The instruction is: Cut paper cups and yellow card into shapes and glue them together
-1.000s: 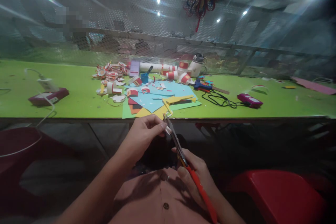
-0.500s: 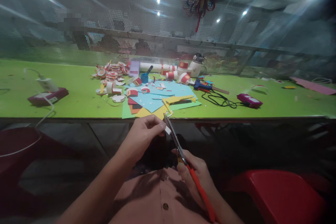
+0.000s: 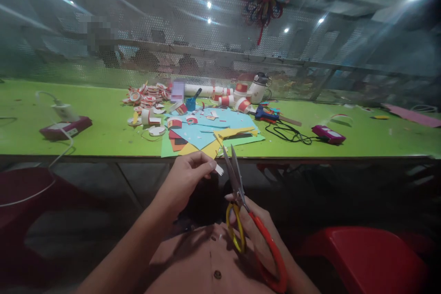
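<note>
My left hand [image 3: 188,178] pinches a tiny white paper scrap [image 3: 219,170] just below the table's front edge. My right hand [image 3: 257,232] grips a pair of scissors [image 3: 241,202] with red and yellow handles. The blades are parted and point up, just right of the scrap and not touching it. Both hands hover over my lap, above my pink buttoned shirt [image 3: 203,262].
On the green table [image 3: 103,133] lie coloured paper sheets [image 3: 206,131], a pile of red-and-white paper rings [image 3: 146,101], a blue cup [image 3: 190,102], a glue gun with cord [image 3: 267,112] and two maroon boxes [image 3: 65,127]. A red chair [image 3: 368,257] stands at my right. A mesh screen backs the table.
The scissors' blades have opened and moved slightly right, away from the paper scrap. The yellow handle now shows. My left hand has barely moved.
</note>
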The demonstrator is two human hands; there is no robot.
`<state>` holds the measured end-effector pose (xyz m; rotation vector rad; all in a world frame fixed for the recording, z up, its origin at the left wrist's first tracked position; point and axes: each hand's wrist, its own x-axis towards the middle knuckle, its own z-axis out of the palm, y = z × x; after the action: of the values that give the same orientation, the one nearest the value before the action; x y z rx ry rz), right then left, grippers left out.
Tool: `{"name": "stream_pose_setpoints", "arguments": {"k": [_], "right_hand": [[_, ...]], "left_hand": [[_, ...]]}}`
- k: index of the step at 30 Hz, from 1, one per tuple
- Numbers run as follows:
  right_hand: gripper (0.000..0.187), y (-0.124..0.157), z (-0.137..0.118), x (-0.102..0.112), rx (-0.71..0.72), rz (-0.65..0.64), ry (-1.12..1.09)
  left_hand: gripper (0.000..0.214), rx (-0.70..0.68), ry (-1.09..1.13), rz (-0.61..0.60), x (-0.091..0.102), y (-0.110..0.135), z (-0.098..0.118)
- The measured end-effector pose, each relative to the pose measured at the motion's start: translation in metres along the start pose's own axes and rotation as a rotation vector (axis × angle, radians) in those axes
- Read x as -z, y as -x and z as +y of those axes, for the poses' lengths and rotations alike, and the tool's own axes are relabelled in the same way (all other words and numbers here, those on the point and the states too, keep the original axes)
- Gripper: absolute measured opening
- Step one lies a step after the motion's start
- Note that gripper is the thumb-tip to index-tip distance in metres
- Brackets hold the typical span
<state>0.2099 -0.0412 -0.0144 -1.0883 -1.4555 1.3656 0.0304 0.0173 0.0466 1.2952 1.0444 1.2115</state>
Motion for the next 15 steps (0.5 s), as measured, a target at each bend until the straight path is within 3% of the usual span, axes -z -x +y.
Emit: {"name": "stream_pose_setpoints", "arguments": {"k": [10,15], "right_hand": [[0.029,-0.02,-0.033,-0.002,0.208,0.127,-0.099],[0.029,-0.031,-0.042,-0.008,0.241,0.141,-0.137]], "left_hand": [[0.014,0.008,0.022,-0.066,-0.004,0.002,0.0],[0.014,-0.001,0.05,-0.105,-0.006,0.002,-0.001]]}}
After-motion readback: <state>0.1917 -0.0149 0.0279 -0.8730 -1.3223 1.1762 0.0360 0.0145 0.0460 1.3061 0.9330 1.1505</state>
